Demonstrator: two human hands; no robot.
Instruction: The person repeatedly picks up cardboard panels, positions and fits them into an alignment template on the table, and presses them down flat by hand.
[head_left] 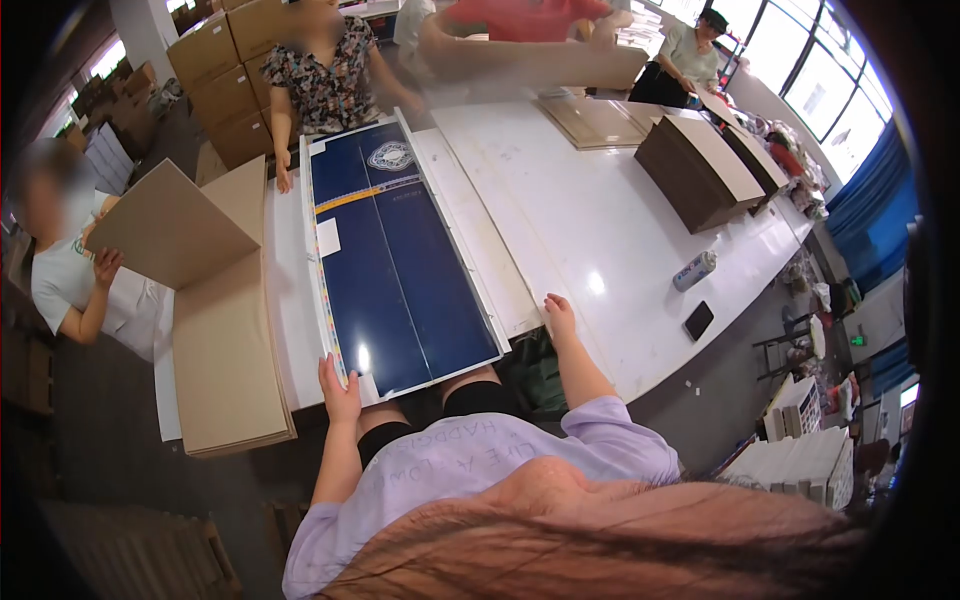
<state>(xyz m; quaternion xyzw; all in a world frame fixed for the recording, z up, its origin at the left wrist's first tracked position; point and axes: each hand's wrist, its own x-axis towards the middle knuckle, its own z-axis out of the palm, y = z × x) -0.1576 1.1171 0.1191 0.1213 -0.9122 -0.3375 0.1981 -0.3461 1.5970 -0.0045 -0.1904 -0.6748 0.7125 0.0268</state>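
table: a long white glossy tabletop [560,210], bright with reflections
near side: a large dark-blue glossy rectangular printed sheet [400,290] with white edges – lying flat, beside an off-white flat strip [478,220]
far side: flat tan panels [595,122]
right: two tall stacks of brown boards [690,190] – pale tops, standing side by side
nearer edge: a silver-and-blue cylindrical can [695,271], on its side, near a black rectangular phone [699,320]
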